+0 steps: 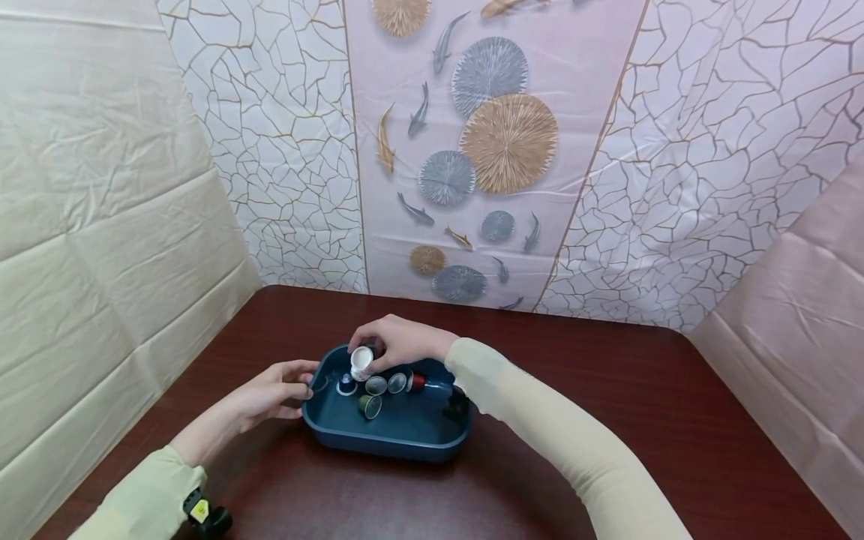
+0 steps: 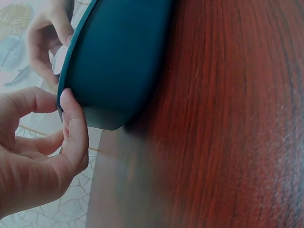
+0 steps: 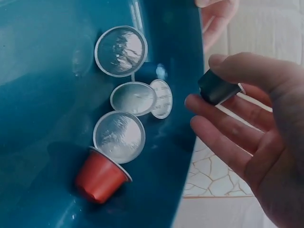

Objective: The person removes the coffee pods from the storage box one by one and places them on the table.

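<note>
A dark blue-green tray lies on the table, several capsules inside. The left hand pinches its left rim; the left wrist view shows thumb and fingers on either side of that rim. Over the tray's back left part, the right hand holds a capsule between thumb and fingers. It looks pale in the head view and dark in the right wrist view. Below lie a blue capsule, a green one, a red one and others with silver lids.
The dark red-brown table extends around the tray. Behind it hangs a patterned cloth, with pale draped cloths at the left and right. A black device is strapped on the left wrist.
</note>
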Tool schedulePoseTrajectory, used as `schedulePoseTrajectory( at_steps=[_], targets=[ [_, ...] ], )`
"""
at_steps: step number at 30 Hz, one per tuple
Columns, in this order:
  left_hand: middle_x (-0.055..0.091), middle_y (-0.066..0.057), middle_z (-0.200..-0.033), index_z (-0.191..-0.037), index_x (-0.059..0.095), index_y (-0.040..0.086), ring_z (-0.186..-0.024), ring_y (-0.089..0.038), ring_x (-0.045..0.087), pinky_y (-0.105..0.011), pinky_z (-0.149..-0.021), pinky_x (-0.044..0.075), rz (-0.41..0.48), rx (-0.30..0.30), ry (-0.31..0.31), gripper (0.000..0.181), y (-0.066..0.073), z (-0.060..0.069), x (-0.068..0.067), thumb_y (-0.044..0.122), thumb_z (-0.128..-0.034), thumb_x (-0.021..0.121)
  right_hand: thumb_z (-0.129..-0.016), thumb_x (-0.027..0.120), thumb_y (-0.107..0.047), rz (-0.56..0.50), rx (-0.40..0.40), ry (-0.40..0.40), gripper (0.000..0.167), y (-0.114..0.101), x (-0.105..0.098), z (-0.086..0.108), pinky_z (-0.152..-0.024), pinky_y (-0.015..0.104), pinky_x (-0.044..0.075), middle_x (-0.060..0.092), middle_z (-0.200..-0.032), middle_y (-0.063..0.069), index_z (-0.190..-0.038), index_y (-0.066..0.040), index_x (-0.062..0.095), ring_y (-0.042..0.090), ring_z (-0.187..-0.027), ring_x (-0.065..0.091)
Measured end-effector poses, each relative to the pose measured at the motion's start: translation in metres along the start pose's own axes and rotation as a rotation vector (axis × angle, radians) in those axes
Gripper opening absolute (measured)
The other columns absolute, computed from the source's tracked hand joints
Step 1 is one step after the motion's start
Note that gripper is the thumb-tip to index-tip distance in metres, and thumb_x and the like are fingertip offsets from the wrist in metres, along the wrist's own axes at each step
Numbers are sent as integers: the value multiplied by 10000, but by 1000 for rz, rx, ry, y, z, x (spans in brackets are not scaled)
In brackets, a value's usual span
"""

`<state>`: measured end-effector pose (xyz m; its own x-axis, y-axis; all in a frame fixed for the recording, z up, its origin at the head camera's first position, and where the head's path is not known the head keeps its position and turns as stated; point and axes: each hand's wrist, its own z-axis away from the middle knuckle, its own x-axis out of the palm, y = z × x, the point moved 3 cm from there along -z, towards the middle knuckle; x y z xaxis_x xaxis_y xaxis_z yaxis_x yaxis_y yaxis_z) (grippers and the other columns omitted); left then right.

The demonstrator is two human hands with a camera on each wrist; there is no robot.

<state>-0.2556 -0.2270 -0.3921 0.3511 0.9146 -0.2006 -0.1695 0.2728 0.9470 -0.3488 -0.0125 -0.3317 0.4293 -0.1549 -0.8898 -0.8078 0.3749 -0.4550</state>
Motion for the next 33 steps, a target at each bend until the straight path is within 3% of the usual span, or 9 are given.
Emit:
schedulePoseTrajectory(
  at_steps=[6,12,18,24,33],
  targets=[
    [470,-232,-1291,-1510,305,-8,-898,-178,623,-259,-723,587,-5,-12,18,592,0,-3,-2,75,-966,525,-880,747,-198,-22,39,44,378,-2,-15,18,-817,191,549,684,-1158,14,-1237,-119,646,93,-883,646],
    [472,-221,-1276,-1511,304,-7,-889,-171,629,-258,-723,589,-4,-14,22,592,0,-3,-3,77,-969,526,-869,760,-212,-22,85,135,347,1,-24,38,-777,207,549,691,-1131,-20,-1202,-176,667,94,-844,644],
    [493,-198,-1234,-1510,287,-34,-865,-153,622,-258,-713,591,-1,8,-2,605,-1,0,-1,75,-967,529,-864,764,-220,-28,109,241,366,9,-24,64,-794,224,544,688,-1145,-47,-1215,-198,664,114,-892,636],
    [483,-223,-1257,-1506,301,-27,-888,-175,630,-269,-731,592,-11,3,10,592,1,-1,-2,66,-965,524,-868,759,-201,-102,165,375,368,21,-26,93,-820,277,573,691,-1170,-29,-1221,-215,657,99,-905,681],
    [467,-268,-1324,-1510,302,-27,-922,-197,638,-294,-765,596,-22,0,10,593,-1,0,-3,56,-966,524,-864,764,-215,-172,231,455,370,30,-17,120,-800,283,579,691,-1136,-9,-1218,-220,660,117,-903,693]
  ],
)
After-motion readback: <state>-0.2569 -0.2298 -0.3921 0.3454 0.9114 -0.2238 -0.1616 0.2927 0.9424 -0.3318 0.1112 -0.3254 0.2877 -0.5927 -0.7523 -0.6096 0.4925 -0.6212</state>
